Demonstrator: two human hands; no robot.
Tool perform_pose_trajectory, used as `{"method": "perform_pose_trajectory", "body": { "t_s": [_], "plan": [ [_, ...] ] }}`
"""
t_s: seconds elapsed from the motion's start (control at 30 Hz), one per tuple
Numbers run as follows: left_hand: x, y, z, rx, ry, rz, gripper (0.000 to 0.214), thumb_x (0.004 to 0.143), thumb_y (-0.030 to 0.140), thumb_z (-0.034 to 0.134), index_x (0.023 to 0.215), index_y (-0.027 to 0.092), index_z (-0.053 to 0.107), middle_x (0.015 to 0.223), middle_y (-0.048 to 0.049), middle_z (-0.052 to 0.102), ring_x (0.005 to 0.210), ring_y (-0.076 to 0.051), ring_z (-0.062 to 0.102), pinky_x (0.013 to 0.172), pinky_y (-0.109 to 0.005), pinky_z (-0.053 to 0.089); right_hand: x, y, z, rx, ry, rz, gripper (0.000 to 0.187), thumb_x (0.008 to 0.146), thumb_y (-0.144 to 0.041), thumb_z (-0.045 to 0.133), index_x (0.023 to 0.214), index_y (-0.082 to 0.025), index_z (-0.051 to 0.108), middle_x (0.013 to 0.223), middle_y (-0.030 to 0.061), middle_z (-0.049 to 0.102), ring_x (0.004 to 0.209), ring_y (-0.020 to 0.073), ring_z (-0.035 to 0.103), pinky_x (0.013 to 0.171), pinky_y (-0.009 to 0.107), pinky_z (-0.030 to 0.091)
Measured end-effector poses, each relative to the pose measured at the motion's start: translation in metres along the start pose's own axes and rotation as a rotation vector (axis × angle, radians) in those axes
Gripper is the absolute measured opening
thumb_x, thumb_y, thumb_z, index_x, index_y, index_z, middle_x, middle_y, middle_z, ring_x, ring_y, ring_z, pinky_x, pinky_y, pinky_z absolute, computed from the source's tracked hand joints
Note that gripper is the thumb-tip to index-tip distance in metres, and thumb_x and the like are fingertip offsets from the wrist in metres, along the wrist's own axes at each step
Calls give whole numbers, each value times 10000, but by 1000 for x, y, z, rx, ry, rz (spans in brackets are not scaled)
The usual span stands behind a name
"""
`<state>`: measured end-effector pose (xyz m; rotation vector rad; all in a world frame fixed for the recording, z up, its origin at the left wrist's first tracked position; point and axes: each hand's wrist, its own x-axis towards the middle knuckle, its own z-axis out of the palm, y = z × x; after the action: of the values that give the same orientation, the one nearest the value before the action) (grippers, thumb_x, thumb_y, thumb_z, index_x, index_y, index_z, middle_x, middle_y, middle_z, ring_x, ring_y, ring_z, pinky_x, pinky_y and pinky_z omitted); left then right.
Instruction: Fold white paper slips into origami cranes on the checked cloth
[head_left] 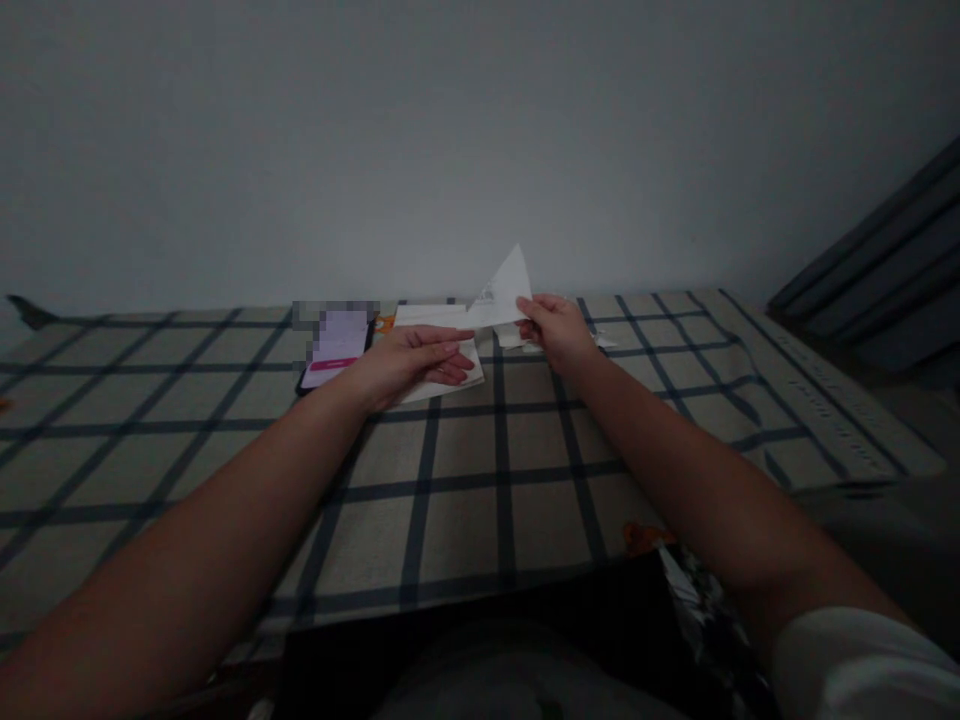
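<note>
My right hand [556, 326] pinches a white, roughly triangular piece of paper [507, 292] between thumb and fingers. One corner of it points upward, and some faint dark marks show on its left part. To the left, my left hand [417, 362] is open, palm turned inward and fingers stretched toward the paper. Its index fingertip is close to the paper's lower left corner; whether they touch I cannot tell. Under and behind the left hand lie white paper sheets [470, 374], partly hidden by it. More white paper scraps [511, 337] lie beneath my right hand.
A phone [339, 345] with a lit screen, partly pixelated, lies left of my left hand. The checked tablecloth [465, 470] covers the table, which meets a plain wall [450, 150] at the back. A dark curtain [885, 250] hangs at the right.
</note>
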<state>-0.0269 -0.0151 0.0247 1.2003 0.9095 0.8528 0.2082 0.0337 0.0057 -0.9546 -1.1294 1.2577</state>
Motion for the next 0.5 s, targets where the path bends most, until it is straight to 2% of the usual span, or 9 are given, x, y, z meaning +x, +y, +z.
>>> {"method": "perform_pose_trajectory", "body": {
  "t_s": [0.13,0.17,0.23,0.3,0.5],
  "plan": [
    [5,-3,-2,-80,-45,26,291,808,268,680,1004,74,773,855,-137,790,709,-201,737,691,-308,614,-3,1,2,-74,-125,-7,185,826,-313,752,774,-158,664,666,-15,636,558,65,540,551,200,453],
    [8,-5,-3,-75,-18,36,303,809,291,680,1008,84,776,881,-131,790,742,-206,738,695,-311,610,-5,1,4,-105,-172,-14,201,810,-334,762,787,-155,673,678,-11,644,562,70,541,552,207,456],
    [14,-12,-6,-15,141,95,272,795,351,755,930,115,780,866,-100,780,702,-160,695,588,-231,540,-9,1,7,-187,-273,-22,237,789,-364,770,790,-144,682,700,3,664,572,80,549,563,221,468],
    [18,-18,-9,59,172,135,333,783,435,811,923,134,780,906,-92,778,738,-146,683,614,-220,522,-14,-1,9,-273,-362,-32,271,783,-391,766,752,-139,672,690,11,661,587,90,558,574,229,471],
    [13,-16,-4,203,190,224,384,745,500,834,848,133,783,714,-27,712,582,-92,564,550,-204,434,-21,-7,12,-362,-427,-45,254,826,-384,715,788,-137,665,698,15,653,610,102,571,617,249,491]
  ]
}}
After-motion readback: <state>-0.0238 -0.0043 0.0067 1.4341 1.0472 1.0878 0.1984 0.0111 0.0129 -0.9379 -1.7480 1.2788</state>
